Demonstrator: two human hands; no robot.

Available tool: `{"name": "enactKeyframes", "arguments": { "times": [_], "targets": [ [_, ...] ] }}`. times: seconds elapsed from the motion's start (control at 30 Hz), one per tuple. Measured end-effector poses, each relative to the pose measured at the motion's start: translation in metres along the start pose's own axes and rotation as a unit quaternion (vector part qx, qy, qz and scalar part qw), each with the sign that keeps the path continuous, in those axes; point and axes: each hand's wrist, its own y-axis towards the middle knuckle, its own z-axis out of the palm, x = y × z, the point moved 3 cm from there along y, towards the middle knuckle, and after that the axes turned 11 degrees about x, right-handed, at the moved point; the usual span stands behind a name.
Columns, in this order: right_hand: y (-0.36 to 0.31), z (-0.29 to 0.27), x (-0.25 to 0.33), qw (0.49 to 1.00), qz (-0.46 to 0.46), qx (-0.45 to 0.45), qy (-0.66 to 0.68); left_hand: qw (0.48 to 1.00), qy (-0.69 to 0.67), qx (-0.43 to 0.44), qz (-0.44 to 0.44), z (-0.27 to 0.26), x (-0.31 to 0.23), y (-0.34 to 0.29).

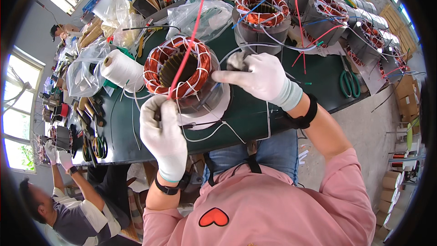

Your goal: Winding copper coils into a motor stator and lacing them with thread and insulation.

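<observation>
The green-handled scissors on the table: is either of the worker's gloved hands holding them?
No. The scissors lie untouched on the table, while the left hand grips a red wire and the right hand rests at the copper coil.

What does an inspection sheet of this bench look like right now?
Surface: dark green bench, crowded toward its far side.
Job's things: stator with copper windings laced in white cord; red wire rising from its rim.
Clutter: white cord spool, plastic bags, green scissors, more stators.
Grips: left hand gloved, pinching the red wire; right hand gloved, fingers at the stator's side.
Cables: loose white cord on the bench.
Surroundings: co-worker at lower left, windows, cardboard boxes.
</observation>
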Motion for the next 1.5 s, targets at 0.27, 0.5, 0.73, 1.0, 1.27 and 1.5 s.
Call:
{"name": "enactKeyframes", "arguments": {
  "times": [0.27,0.5,0.73,1.0,1.27,1.5],
  "targets": [
    [0.014,-0.002,0.007,0.999,-0.03,-0.022,0.026,0.916,0.353,0.089,0.169,0.023,-0.034,0.015],
    [0.006,0.008,0.009,0.991,0.033,-0.092,0.096,0.796,0.472,-0.018,0.379,0.039,-0.024,0.019],
    [-0.003,0.022,0.012,0.974,-0.017,-0.156,0.162,0.815,0.373,0.068,0.438,0.032,0.001,0.033],
    [0.017,0.036,0.012,0.965,-0.036,-0.19,0.179,0.812,0.379,0.103,0.43,0.018,-0.001,0.035],
    [0.02,0.037,0.015,0.963,-0.057,-0.221,0.141,0.958,0.12,-0.066,0.253,-0.078,0.009,-0.009],
    [0.023,0.029,0.015,0.96,-0.064,-0.205,0.177,0.876,0.425,0.123,0.193,-0.066,0.026,-0.023]
  ]
}}
